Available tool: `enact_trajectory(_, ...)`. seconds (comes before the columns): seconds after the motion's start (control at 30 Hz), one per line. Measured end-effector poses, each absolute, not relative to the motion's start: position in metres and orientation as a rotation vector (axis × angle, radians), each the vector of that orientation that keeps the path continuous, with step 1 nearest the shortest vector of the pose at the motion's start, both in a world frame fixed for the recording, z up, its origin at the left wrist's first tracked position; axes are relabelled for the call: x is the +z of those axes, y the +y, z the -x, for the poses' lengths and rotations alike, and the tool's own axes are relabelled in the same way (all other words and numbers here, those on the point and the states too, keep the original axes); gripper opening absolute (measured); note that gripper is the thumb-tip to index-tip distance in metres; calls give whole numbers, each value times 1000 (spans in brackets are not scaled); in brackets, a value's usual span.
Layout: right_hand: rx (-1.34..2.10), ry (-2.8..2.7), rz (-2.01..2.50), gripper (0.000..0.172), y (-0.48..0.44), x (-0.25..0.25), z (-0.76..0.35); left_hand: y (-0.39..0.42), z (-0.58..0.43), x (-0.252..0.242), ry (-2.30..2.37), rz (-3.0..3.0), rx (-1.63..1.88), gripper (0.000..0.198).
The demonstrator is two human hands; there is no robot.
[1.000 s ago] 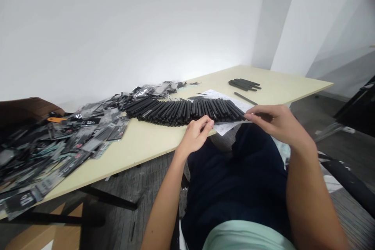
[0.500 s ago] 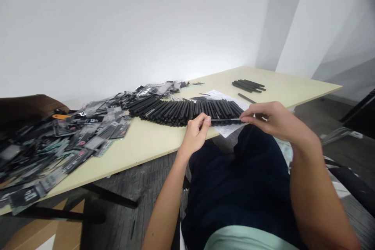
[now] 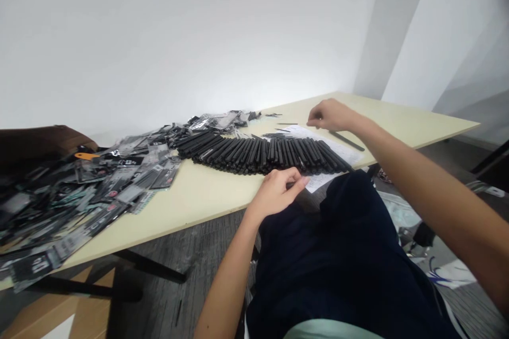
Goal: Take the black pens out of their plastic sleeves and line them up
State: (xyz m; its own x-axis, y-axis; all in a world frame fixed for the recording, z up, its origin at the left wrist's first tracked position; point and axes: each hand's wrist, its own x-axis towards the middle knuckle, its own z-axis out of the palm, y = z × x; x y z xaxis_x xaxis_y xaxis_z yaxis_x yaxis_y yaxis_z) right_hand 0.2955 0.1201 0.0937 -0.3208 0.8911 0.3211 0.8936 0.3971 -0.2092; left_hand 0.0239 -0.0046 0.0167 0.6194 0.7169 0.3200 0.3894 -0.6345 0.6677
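My left hand point(image 3: 280, 190) is closed at the table's front edge, just in front of a long row of black pen-like sticks point(image 3: 254, 153). A dark piece of one such stick shows between its thumb and fingers; the rest is hidden. Farther back, my right hand point(image 3: 330, 115) hovers above the table with its fingertips pinched together. What they hold, if anything, is too small to make out. A single black stick point(image 3: 348, 141) lies beneath the right wrist. Sheets of printed paper point(image 3: 318, 183) stick out from under the row.
Flat plastic packets point(image 3: 131, 169) are heaped over the table's left side, with an orange-handled piece point(image 3: 86, 156) among them. Thin dark slivers point(image 3: 277, 135) lie behind the row. A brown box point(image 3: 43, 145) stands at far left, and a cardboard carton point(image 3: 75, 307) on the floor.
My right hand has left the stick that both hands held and moved up and back over the table. The left hand has shifted slightly right and down, fingers still closed.
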Motion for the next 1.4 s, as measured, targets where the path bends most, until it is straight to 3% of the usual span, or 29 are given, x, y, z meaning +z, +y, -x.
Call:
enact_trajectory(0.47,183,-2489,1590,24,216,38,-281,-9,-23,17,1005,-2499,642,30)
enact_trajectory(0.6,119,-2481,1670,34,225,36,-273,-10,-24,16,1016,-2536,633,29)
enact_trajectory(1.4,166,-2593,1874,26,231,45,-249,-9,-24,11,1026,-2599,663,29)
